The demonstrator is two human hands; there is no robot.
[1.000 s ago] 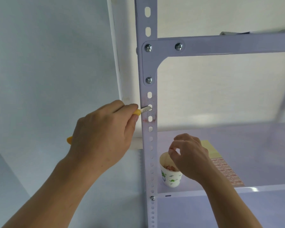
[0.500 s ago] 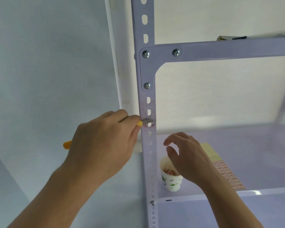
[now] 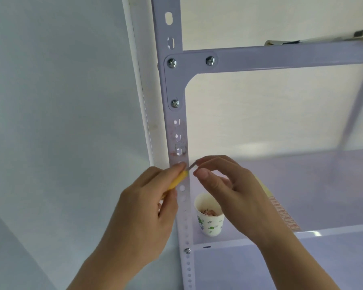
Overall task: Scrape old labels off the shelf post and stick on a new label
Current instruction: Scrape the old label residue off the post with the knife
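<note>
The white slotted shelf post [image 3: 176, 91] carries reddish label residue [image 3: 177, 144] around its slots. My left hand [image 3: 143, 208] grips a yellow-handled scraper [image 3: 177, 181] in front of the post, below the residue. Its metal blade [image 3: 191, 166] points right, past the post's edge. My right hand [image 3: 235, 197] is beside the post, with index finger and thumb curled around the blade's tip. Whether a scrap sits between them is too small to tell. A sheet of new labels [image 3: 281, 214] lies on the shelf [image 3: 323, 185], partly hidden behind my right wrist.
A paper cup [image 3: 210, 223] with green print holds pinkish label scraps; it stands on the shelf just right of the post, under my right hand. A bolted corner bracket [image 3: 174, 80] joins the post to the upper shelf beam. A wall lies left of the post.
My left hand has drawn the scraper down off the residue patch. My right hand has risen from above the cup to the blade tip. The camera view has tilted, so the post sits lower.
</note>
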